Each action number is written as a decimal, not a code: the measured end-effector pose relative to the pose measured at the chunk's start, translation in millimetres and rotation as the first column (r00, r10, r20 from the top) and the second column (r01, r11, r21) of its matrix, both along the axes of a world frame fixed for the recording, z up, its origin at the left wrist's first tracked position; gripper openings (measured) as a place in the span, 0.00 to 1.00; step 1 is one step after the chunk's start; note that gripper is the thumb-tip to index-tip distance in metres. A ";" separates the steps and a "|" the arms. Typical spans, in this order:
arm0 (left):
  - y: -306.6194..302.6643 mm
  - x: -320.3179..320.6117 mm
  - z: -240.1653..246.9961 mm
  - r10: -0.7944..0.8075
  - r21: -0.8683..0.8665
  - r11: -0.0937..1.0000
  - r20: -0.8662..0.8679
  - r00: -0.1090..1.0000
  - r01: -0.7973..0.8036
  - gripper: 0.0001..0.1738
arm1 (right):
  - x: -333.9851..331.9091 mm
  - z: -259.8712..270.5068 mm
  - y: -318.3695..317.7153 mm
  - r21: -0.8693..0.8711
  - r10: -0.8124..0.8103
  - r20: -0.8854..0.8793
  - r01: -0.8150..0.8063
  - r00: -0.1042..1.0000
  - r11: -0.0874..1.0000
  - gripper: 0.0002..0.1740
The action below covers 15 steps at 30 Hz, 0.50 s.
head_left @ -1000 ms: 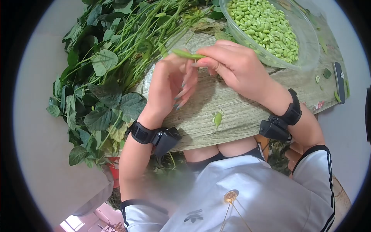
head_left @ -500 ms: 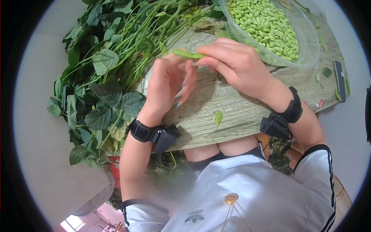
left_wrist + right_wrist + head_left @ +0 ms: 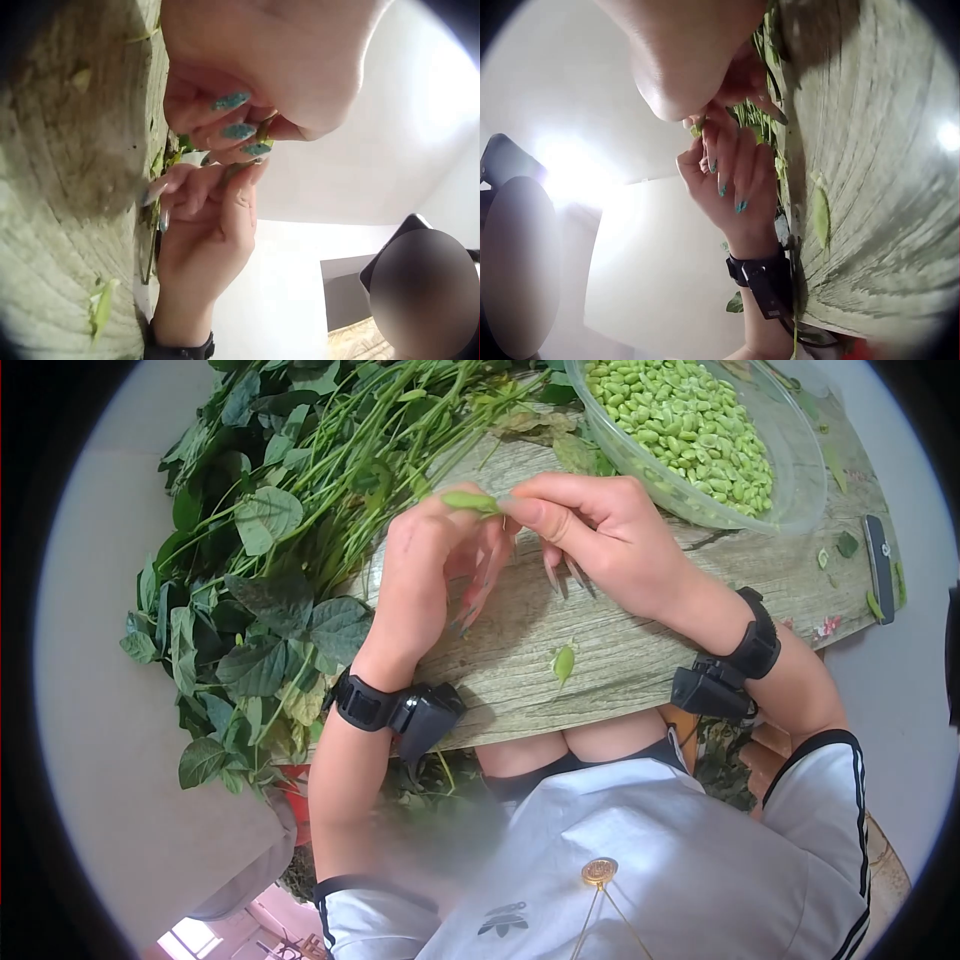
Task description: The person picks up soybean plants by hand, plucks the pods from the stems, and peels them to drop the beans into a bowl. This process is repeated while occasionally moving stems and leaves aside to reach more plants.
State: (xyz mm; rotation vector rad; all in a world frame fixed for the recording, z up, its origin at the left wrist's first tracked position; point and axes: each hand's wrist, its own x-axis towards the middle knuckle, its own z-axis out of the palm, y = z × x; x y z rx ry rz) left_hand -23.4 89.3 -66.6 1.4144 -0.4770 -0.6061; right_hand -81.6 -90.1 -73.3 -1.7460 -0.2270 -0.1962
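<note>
In the head view a green pod (image 3: 470, 502) lies between both hands above the wooden table. The left hand (image 3: 425, 565) pinches it at the thumb side, the other fingers hanging loosely bent. The right hand (image 3: 618, 545) has thumb and forefinger closed on the pod's right end, its other fingers spread below. The left wrist view has the left hand (image 3: 270, 64) close up, meeting the right hand (image 3: 206, 232). In the right wrist view a bit of the pod (image 3: 697, 130) shows between the hands. Their fingers partly hide it.
A clear tub (image 3: 800, 510) of shelled green beans (image 3: 690, 435) stands at the back right. Leafy stalks (image 3: 280, 600) cover the table's left side. One flat pod (image 3: 564, 663) lies on the table (image 3: 620, 650) near the front edge; a dark phone-like object (image 3: 878, 570) is at the right.
The right thumb and fingertips have shifted on the pod, covering more of its right end, and the right hand's lower fingers have spread downward. The left hand has turned slightly.
</note>
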 end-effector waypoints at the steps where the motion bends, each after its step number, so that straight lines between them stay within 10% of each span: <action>1: -0.4 -1.3 0.5 0.031 -0.002 1.000 -0.001 1.000 -0.031 0.16 | -0.5 -0.3 1.0 0.058 0.010 -0.046 -0.007 0.999 0.998 0.13; 15: 0.4 -5.2 3.0 0.010 0.116 0.993 0.157 0.988 -0.029 0.15 | 6.4 2.1 -5.8 0.481 0.306 -0.389 -0.092 0.869 0.872 0.24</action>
